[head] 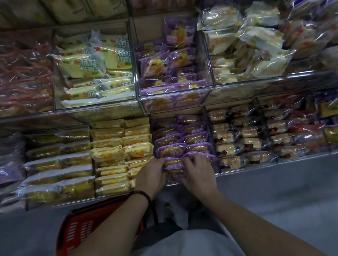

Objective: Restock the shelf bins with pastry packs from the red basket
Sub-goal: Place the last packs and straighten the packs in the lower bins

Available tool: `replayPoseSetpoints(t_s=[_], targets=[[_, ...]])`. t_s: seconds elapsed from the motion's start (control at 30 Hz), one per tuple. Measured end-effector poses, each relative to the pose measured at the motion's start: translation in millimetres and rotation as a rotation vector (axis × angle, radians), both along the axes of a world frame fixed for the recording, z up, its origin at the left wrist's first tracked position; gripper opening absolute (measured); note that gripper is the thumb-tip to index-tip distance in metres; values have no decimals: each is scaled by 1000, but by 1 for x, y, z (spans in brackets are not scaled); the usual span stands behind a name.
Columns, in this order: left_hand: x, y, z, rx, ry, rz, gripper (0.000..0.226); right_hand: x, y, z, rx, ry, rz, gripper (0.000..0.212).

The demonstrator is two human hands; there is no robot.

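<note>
- Your left hand [150, 174] and right hand [198, 175] both grip purple pastry packs [174, 166] at the front of one lower shelf bin [207, 129].
- That bin holds two columns of packs.
- One red basket [81, 232] stands on the floor [287, 199], to your left.

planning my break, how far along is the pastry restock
Looks done: the lower purple bin is stacked in rows almost to its front. In hand: the left hand and right hand grip purple packs at that bin's front edge. Left: the upper purple bin shows bare back wall, so it may take more. The inside of the red basket is hidden, so what remains there I cannot tell.
</note>
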State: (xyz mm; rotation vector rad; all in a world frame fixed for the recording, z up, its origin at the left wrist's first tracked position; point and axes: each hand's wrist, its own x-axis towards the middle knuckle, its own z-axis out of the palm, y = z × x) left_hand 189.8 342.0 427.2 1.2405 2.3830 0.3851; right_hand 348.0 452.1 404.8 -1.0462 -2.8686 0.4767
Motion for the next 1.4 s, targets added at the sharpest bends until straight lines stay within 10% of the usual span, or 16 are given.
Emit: replayPoseSetpoints(t_s=[0.2,1.23,1.4], targets=[[-1,3,0,-12,35,-33,22,12,-20,-5,-358,300,-220,44],[9,35,-15,-402,285,-237,13,-22,23,6,-751,-234,-418,31],[0,43,-4,-323,356,-311,34,17,45,16,16,-132,-192,35]])
